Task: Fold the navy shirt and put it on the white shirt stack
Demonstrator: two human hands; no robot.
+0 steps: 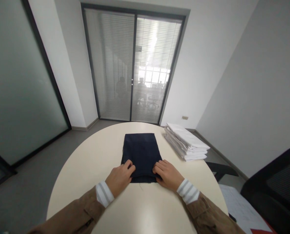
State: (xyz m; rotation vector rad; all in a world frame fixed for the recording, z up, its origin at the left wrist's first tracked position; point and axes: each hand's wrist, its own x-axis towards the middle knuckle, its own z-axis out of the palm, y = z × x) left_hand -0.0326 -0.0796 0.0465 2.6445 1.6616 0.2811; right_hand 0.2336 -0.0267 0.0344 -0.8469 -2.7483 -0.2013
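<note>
A folded dark navy cloth (pixel 142 151) lies flat on the round cream table (pixel 91 159), its layers showing along the near edge. At its near left corner my left hand (pixel 121 174) grips the fabric with curled fingers. My right hand (pixel 168 174) is closed in the same way on the near right corner, thumb tucked toward the edge. Parts of the cloth under both sets of fingers are hidden. A loose thread (pixel 141 186) sits on the tabletop just in front of the near edge.
On the right of the table rests a stack of folded white cloths (pixel 187 141). A black office chair (pixel 276 185) stands at the right, near papers (pixel 240 204) beside the table. Beyond the far edge is a glass door with blinds (pixel 110 71).
</note>
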